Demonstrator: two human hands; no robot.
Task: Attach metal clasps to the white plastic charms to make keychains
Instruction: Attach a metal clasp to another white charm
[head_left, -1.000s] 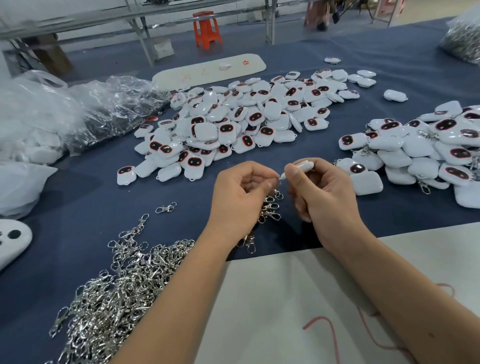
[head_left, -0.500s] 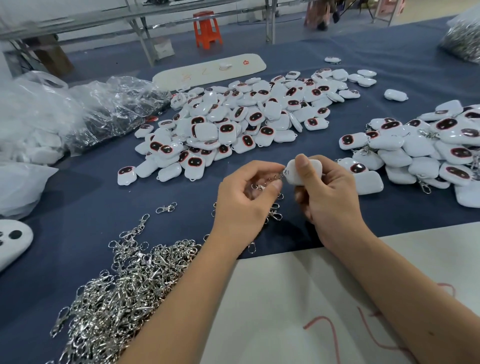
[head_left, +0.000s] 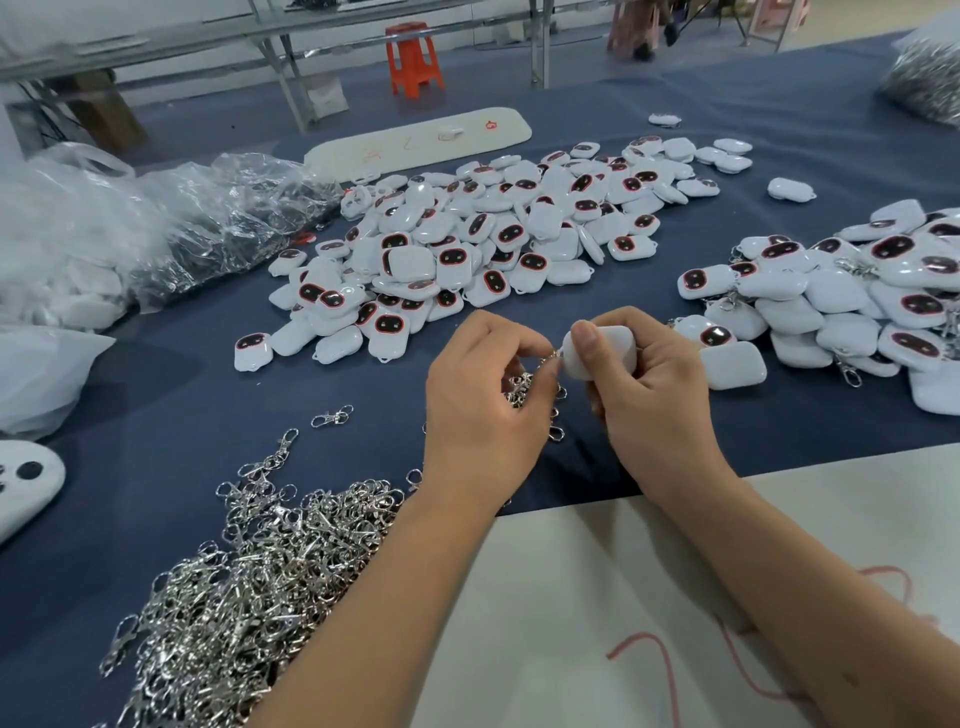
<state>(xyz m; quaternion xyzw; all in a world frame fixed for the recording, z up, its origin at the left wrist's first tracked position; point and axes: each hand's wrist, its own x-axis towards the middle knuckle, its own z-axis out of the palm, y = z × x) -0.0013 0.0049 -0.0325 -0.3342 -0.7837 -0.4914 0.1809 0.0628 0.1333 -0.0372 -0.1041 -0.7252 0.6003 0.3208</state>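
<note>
right hand (head_left: 654, 395) grips small white charm (head_left: 597, 349) – hard, smooth, likely slippery | left hand (head_left: 483, 400) pinches thin metal clasp (head_left: 549, 359) beside it – hold charm by its sides

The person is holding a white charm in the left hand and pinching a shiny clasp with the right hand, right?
Not quite, the hands are swapped. In the head view the right hand grips the white charm, and the left hand pinches the shiny clasp at the charm's edge. The rest is right: one charm, one clasp, held together over the blue table.
</note>
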